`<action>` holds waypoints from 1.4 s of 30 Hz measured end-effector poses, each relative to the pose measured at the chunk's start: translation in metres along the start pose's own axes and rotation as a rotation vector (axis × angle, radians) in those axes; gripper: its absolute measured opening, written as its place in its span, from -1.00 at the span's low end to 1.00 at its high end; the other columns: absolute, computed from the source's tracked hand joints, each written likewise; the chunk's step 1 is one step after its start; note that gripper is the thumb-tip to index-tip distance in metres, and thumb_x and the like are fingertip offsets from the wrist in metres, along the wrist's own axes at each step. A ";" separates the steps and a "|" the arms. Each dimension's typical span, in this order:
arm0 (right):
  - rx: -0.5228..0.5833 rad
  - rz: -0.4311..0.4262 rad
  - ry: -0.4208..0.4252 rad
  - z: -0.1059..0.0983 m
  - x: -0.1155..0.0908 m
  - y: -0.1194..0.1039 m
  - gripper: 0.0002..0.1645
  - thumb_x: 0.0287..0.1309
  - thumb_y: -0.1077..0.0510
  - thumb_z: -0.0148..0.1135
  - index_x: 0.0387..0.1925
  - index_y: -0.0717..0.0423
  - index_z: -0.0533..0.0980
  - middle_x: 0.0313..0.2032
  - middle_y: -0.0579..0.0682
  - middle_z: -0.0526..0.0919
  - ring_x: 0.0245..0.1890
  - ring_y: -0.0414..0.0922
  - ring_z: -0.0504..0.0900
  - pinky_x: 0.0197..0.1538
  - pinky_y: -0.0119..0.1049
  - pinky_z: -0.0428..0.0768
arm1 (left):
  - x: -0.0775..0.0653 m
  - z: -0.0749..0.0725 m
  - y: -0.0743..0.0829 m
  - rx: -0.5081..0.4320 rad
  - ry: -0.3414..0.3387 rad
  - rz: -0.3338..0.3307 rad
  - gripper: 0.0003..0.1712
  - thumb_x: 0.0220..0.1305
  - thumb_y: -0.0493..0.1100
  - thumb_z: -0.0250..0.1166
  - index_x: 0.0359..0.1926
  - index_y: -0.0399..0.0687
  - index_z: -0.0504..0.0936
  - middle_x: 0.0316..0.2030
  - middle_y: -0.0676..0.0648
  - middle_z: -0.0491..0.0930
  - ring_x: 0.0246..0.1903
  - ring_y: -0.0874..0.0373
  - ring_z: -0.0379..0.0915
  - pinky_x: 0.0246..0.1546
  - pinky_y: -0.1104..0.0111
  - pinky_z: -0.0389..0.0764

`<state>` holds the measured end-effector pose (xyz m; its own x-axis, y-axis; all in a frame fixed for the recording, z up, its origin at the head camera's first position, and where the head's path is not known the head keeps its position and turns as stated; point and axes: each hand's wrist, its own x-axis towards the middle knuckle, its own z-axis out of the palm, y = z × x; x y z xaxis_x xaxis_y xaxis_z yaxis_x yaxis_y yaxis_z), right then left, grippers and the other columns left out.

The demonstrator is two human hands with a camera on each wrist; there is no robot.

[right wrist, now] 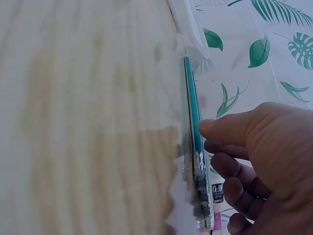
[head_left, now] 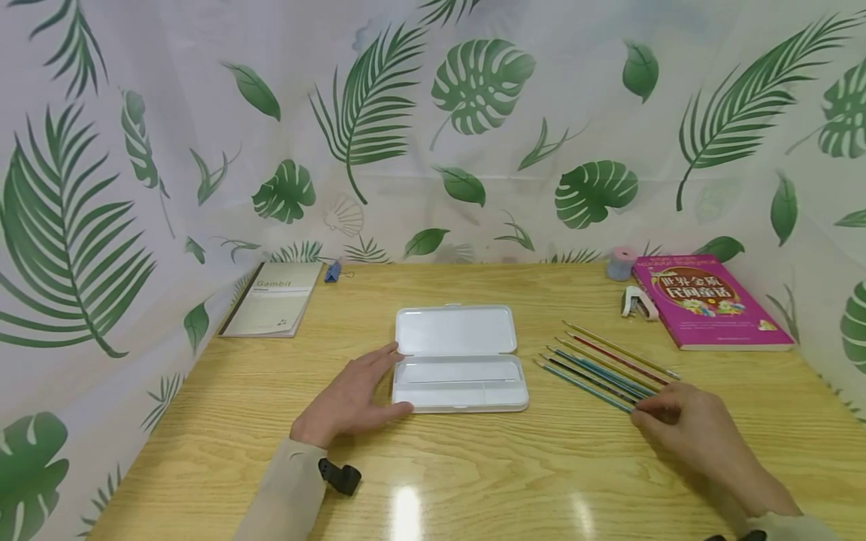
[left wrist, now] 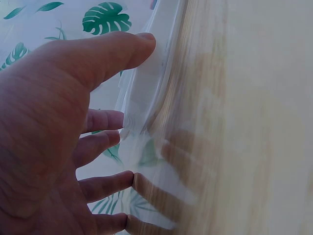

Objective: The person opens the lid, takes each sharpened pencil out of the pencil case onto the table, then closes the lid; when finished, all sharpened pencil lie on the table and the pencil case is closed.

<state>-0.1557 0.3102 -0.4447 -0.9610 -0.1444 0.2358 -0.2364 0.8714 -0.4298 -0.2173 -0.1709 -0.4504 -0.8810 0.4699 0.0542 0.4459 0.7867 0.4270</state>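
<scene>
A white pencil case lies on the table with its lid folded back, showing a bare tray with low dividers. My left hand rests at its left side, thumb on the front corner, fingers fairly straight; the case's edge also shows in the left wrist view. To the right lie several pencils side by side, among them a red pencil and, nearest me, a teal pencil. My right hand has thumb and bent forefinger at the pencils' near ends; I cannot tell whether they pinch one.
At the back left lie a notebook and a blue binder clip. A thick magenta book, a small white stapler and a pink-and-blue cylinder are at the back right. A leaf-patterned curtain hangs along the table's far edge.
</scene>
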 end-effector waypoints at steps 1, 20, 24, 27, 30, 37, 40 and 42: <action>0.003 -0.001 -0.001 0.000 0.002 -0.001 -0.91 0.06 0.02 0.51 -0.39 -0.10 0.75 -0.41 -0.24 0.58 -0.39 -0.24 0.54 -0.33 -0.32 0.54 | 0.000 0.000 0.000 0.002 -0.001 -0.002 -0.03 0.19 0.34 0.33 0.48 0.00 0.28 0.52 -0.01 0.10 0.44 -0.06 0.09 0.42 -0.05 0.16; 0.323 -0.212 0.010 0.033 0.041 -0.047 -0.86 0.16 0.16 0.44 -0.22 0.05 0.72 -0.41 -0.24 0.64 -0.56 -0.24 0.44 -0.54 -0.41 0.45 | -0.003 0.001 -0.002 -0.018 -0.005 -0.003 -0.03 0.18 0.34 0.34 0.48 0.01 0.28 0.52 -0.02 0.10 0.44 -0.07 0.10 0.41 -0.09 0.15; 0.354 -0.212 -0.021 0.038 0.052 -0.061 -0.85 0.20 0.12 0.41 -0.19 0.04 0.72 -0.37 -0.23 0.67 -0.54 -0.22 0.47 -0.53 -0.40 0.44 | -0.003 0.000 -0.002 -0.010 -0.009 0.004 -0.03 0.19 0.35 0.32 0.48 -0.01 0.28 0.52 -0.02 0.10 0.44 -0.06 0.10 0.40 -0.09 0.16; 0.362 -0.222 -0.029 0.041 0.060 -0.070 -0.83 0.22 0.10 0.40 -0.17 0.04 0.72 -0.34 -0.22 0.68 -0.49 -0.22 0.49 -0.51 -0.39 0.45 | -0.002 0.000 -0.003 0.000 -0.007 0.007 -0.03 0.20 0.36 0.31 0.48 -0.01 0.27 0.52 -0.02 0.09 0.44 -0.05 0.10 0.41 -0.07 0.17; 0.367 -0.238 -0.023 0.045 0.068 -0.077 -0.83 0.21 0.11 0.40 -0.17 0.05 0.72 -0.31 -0.23 0.69 -0.45 -0.22 0.52 -0.47 -0.39 0.47 | 0.000 -0.001 -0.003 0.004 0.001 0.014 -0.03 0.20 0.35 0.31 0.48 -0.02 0.27 0.52 -0.03 0.09 0.44 -0.05 0.10 0.41 -0.05 0.18; 0.414 -0.269 -0.034 0.060 0.083 -0.090 -0.85 0.18 0.17 0.42 -0.21 0.10 0.72 -0.31 -0.17 0.71 -0.42 -0.19 0.53 -0.44 -0.36 0.50 | 0.000 -0.001 -0.004 0.000 0.002 0.019 -0.03 0.19 0.33 0.33 0.48 -0.03 0.28 0.52 -0.03 0.10 0.44 -0.04 0.10 0.41 -0.05 0.17; 0.429 -0.270 -0.046 0.066 0.088 -0.095 -0.84 0.18 0.17 0.42 -0.19 0.11 0.72 -0.28 -0.15 0.73 -0.42 -0.19 0.54 -0.43 -0.35 0.52 | -0.001 0.000 -0.005 -0.002 0.001 0.018 -0.03 0.19 0.33 0.33 0.48 -0.03 0.27 0.52 -0.02 0.10 0.44 -0.04 0.09 0.41 -0.05 0.17; 0.432 -0.265 -0.056 0.069 0.091 -0.098 -0.82 0.19 0.16 0.41 -0.17 0.11 0.72 -0.26 -0.13 0.74 -0.41 -0.20 0.53 -0.41 -0.36 0.51 | -0.001 0.000 -0.005 -0.004 0.002 0.016 -0.02 0.19 0.34 0.33 0.48 -0.03 0.27 0.52 -0.02 0.10 0.44 -0.03 0.09 0.41 -0.04 0.17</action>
<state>-0.2296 0.1793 -0.4415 -0.8634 -0.3694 0.3436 -0.4994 0.5294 -0.6858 -0.2189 -0.1752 -0.4527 -0.8741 0.4817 0.0628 0.4593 0.7773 0.4300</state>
